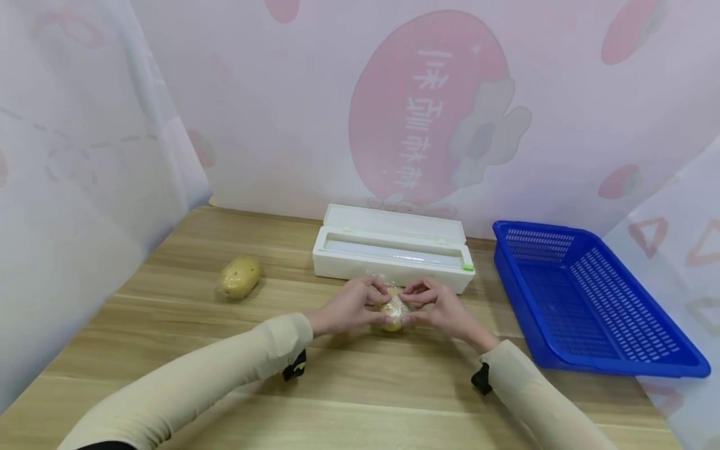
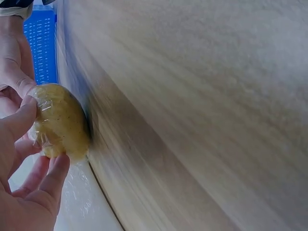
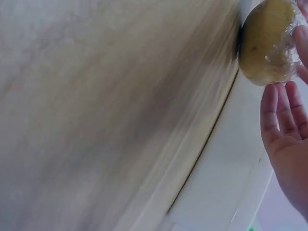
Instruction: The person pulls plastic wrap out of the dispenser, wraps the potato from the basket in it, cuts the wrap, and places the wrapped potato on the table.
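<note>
Between both hands, a yellow potato (image 1: pixel 392 323) rests on the wooden table, wrapped in clear cling film. Its wrap looks shiny and crumpled on top in the head view. From the left side my left hand (image 1: pixel 355 306) holds the potato, thumb and fingers bent about the film; the left wrist view shows its fingertips on the potato (image 2: pixel 65 120). Opposite it, my right hand (image 1: pixel 441 307) pinches at the film with thumb and fingers. In the right wrist view, some fingertips touch the far end of the potato (image 3: pixel 267 43).
Just behind the hands stands a white cling film box (image 1: pixel 349 265), lid raised, with a roll inside and a green piece at its right end. A second potato (image 1: pixel 240 277) lies at the left. The blue plastic basket (image 1: pixel 568 306) sits at the right edge.
</note>
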{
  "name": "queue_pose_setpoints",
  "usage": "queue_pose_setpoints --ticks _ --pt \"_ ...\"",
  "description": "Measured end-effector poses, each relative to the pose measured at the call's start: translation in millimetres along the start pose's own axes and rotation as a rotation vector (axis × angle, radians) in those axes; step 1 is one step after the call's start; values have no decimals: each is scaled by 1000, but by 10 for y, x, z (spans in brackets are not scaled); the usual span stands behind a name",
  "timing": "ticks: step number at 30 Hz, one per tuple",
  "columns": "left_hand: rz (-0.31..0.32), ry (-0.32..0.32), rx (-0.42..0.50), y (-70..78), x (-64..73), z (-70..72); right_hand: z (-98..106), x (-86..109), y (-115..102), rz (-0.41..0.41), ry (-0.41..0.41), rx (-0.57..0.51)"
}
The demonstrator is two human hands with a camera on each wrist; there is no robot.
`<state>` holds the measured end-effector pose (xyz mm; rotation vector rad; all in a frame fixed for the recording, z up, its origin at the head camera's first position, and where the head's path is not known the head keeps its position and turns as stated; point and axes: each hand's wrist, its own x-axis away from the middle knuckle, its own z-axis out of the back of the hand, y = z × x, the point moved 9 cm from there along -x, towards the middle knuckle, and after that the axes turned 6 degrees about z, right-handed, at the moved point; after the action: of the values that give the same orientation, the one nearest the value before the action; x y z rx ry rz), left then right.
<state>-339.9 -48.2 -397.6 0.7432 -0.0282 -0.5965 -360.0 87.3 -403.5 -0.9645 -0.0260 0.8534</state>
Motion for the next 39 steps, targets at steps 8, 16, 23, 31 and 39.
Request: queue_pose_setpoints --ticks 8,16,23,31,39 --pt "-87 -34 -23 30 -2 -26 60 -69 -297 26 25 -27" --pt "-64 56 45 -47 -56 85 33 -63 -377 58 47 -1" --pt "217 114 203 -244 -85 125 15 -53 -262 40 83 44" --pt "74 84 130 -108 -51 91 -50 -9 -48 -86 59 37" --pt "68 -2 107 -85 -80 35 -17 1 -66 -102 88 89"
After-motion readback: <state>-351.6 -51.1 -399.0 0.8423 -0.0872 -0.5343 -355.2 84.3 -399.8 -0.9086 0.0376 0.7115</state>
